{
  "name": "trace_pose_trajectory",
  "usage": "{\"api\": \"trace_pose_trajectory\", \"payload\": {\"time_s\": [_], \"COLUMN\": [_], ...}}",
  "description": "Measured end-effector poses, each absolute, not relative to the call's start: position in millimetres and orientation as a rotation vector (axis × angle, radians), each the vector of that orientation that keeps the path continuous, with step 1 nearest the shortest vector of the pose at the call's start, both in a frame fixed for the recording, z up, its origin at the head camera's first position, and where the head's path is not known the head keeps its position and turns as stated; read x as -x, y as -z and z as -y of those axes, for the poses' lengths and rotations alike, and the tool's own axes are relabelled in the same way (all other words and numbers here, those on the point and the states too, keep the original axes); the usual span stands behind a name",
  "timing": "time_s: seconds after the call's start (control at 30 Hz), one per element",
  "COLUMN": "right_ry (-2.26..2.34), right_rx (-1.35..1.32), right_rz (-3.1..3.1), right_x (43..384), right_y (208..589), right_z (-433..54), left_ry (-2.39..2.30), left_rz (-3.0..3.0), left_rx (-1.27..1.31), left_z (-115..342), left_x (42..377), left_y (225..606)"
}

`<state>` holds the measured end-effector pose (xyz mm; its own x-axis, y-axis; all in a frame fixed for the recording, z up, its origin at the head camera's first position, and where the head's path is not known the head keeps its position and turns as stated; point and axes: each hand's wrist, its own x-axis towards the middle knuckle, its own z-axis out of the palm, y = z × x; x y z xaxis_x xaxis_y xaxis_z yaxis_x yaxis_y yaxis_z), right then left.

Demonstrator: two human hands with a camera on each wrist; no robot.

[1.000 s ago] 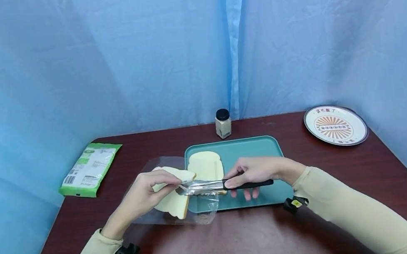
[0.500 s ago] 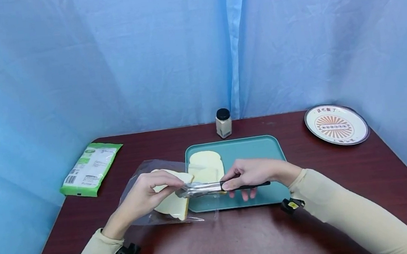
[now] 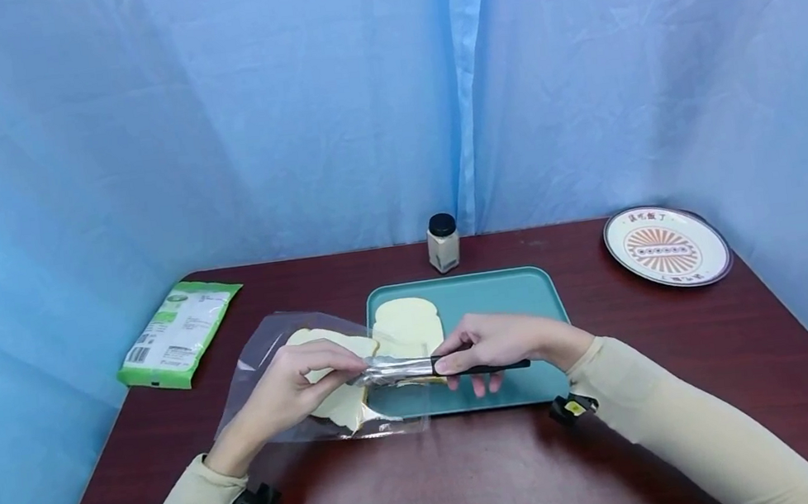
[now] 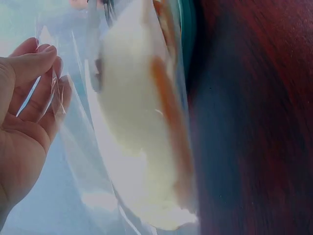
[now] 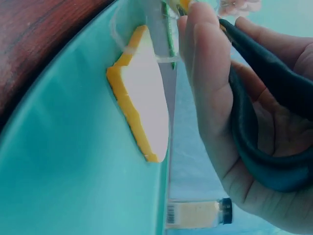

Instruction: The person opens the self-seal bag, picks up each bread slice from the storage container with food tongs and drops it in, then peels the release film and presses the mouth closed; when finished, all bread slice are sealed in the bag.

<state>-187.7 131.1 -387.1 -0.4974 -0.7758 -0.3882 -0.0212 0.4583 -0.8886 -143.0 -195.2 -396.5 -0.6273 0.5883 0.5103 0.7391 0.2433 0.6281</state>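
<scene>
I see left hand (image 3: 303, 384) pinching clear bag (image 3: 258, 348), right hand (image 3: 500, 342) curled round tongs (image 3: 410, 369); bread slice (image 3: 330, 341) in bag, just beneath left hand, apart from right.

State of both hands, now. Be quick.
Left hand: closed, fingers pinching the clear plastic bag.
Right hand: closed, holding the black-handled metal tool.

My tool (image 3: 413, 369) has a black handle (image 5: 281, 178) and a silver end (image 3: 396, 368). The bread (image 3: 406, 318) is cream (crust (image 5: 131, 117) yellow-brown), the tray (image 3: 513, 293) teal, my sleeves (image 3: 668, 401) beige; the plate (image 3: 707, 251) is white with orange rays (image 3: 665, 262).
</scene>
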Motion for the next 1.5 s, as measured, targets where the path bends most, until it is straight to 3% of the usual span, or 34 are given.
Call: {"api": "trace_pose_trajectory", "payload": {"time_s": [0.63,1.5], "right_ry": [1.219,1.175], "right_rx": [0.614,0.657], "right_rz": [-1.815,-1.856], "right_x": [183.8,186.9], "right_y": [399.6,396.8], "right_z": [-138.2,-107.6], "left_ry": [1.379,1.408], "left_rz": [2.259,2.274], "left_rx": [1.249,1.189], "left_z": [194.1,199.4], "left_x": [145.4,140.2], "left_y": [405.2,402.3]}}
